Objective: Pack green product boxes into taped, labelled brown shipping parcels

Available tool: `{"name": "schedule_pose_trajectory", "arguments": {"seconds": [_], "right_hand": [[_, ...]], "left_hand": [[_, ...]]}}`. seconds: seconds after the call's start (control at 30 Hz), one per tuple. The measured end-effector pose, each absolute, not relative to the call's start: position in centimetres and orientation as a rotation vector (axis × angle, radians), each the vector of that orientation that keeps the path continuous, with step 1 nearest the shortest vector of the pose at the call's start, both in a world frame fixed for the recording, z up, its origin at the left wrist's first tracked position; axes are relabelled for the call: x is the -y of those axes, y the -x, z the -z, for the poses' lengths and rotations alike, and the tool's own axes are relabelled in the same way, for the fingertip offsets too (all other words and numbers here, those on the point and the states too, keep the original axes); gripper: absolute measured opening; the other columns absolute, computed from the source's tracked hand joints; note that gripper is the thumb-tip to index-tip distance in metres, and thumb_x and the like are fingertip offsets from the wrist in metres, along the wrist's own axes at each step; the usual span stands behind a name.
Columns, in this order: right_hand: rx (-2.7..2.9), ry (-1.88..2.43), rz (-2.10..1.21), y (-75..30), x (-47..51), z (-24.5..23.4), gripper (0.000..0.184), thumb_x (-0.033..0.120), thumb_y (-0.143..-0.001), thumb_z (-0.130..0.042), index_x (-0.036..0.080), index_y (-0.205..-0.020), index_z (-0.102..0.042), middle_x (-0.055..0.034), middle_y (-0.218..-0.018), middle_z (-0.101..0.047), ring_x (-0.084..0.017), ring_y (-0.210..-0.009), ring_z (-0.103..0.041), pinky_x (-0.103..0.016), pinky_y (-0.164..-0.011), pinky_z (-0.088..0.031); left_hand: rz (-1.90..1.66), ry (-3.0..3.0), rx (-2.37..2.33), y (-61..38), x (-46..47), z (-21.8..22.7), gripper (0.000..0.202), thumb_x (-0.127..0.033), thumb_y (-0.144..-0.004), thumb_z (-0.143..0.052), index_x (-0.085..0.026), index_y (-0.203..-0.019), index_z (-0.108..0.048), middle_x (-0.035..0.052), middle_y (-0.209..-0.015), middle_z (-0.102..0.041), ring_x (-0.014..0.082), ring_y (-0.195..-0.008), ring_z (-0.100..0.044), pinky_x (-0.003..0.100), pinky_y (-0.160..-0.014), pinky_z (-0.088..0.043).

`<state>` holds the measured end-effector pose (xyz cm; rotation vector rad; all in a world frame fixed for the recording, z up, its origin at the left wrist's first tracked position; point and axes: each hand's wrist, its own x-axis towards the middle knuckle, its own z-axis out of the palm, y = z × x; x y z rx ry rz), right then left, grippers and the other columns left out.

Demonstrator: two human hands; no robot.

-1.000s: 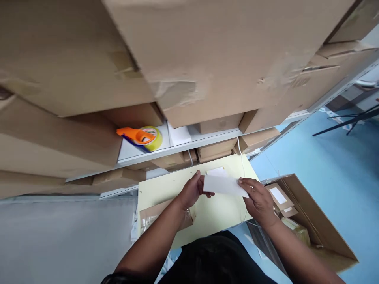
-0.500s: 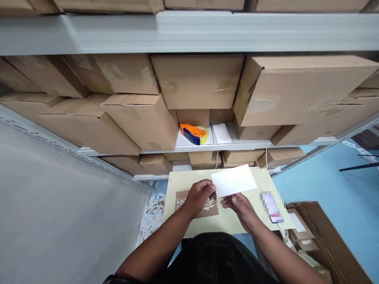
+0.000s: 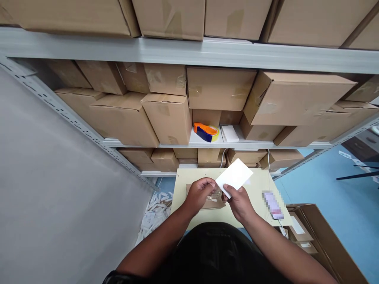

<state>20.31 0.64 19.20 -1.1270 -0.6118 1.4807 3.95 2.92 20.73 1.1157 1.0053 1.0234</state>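
My right hand pinches the lower corner of a white rectangular card and holds it tilted above a small pale yellow table. My left hand is curled beside it, fingertips close to the card's near corner; what its fingers grip I cannot make out. Under my left hand lies a flat brown packet with a clear plastic bag on the table.
A phone-like object on a white cable lies on the table's right. An open carton of small packets stands on the blue floor at right. Metal shelves of cardboard boxes, with an orange tape dispenser, stand ahead. White scraps litter the floor at left.
The view tilted down and back from the boxes. The card passed from both hands to my right hand alone and tilted up; my left hand drew back over the brown packet.
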Motion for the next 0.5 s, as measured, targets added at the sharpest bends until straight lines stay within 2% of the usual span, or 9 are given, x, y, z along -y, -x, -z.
{"name": "schedule_pose_trajectory", "arguments": {"seconds": [0.27, 0.5], "right_hand": [[0.692, 1.131, -1.506, -20.7, 1.4, -18.9, 0.032, 0.041, -0.074, -0.085, 0.014, -0.086, -0.072, -0.0003, -0.064, -0.064, -0.012, -0.051, -0.049, -0.027, -0.048, -0.040], [0.677, 1.097, -1.579, -21.3, 2.3, -18.5, 0.031, 0.041, -0.073, -0.085, 0.015, -0.083, -0.070, 0.0004, -0.061, -0.062, -0.011, -0.050, -0.048, -0.027, -0.048, -0.039]], "left_hand": [[-0.993, -1.086, -1.006, -4.0, -1.7, -21.2, 0.013, -0.030, -0.077, -0.069, -0.017, -0.074, -0.068, 0.0006, -0.068, -0.066, 0.0126, -0.063, -0.056, 0.026, -0.065, -0.046], [-0.973, -1.072, -0.959, -4.4, -0.6, -21.3, 0.017, -0.033, -0.076, -0.071, -0.017, -0.072, -0.069, 0.0015, -0.067, -0.067, 0.0130, -0.064, -0.057, 0.027, -0.067, -0.048]]}}
